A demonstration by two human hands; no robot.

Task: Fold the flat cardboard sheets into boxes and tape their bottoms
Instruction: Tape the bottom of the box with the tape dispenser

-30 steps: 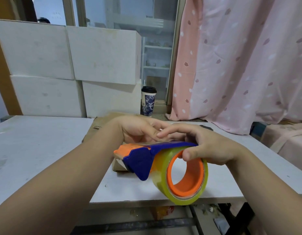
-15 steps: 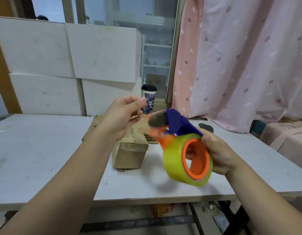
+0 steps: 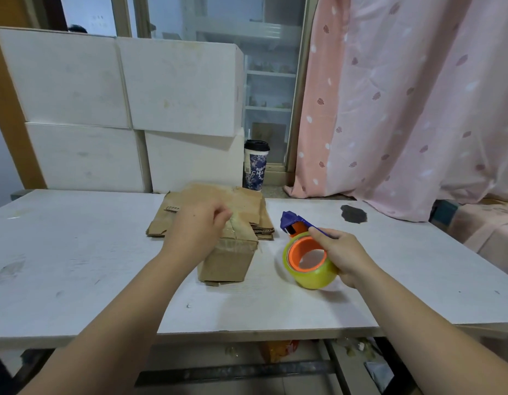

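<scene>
A small folded cardboard box (image 3: 227, 260) stands on the white table (image 3: 76, 252), with tape across its top face. My left hand (image 3: 197, 228) rests on the box's top, fingers curled over the taped seam. Behind the box lies a stack of flat cardboard sheets (image 3: 247, 203). My right hand (image 3: 342, 253) grips a tape dispenser (image 3: 306, 258) with a yellowish roll, orange core and blue cutter, low over the table just right of the box.
White foam boxes (image 3: 118, 109) are stacked against the back of the table. A paper cup (image 3: 255, 163) stands behind the cardboard. A dark patch (image 3: 353, 213) marks the table at the right. A pink curtain (image 3: 403, 95) hangs at the right.
My right hand has lowered the dispenser from the air to just above the table beside the box. My left hand has come down from the air onto the box's top.
</scene>
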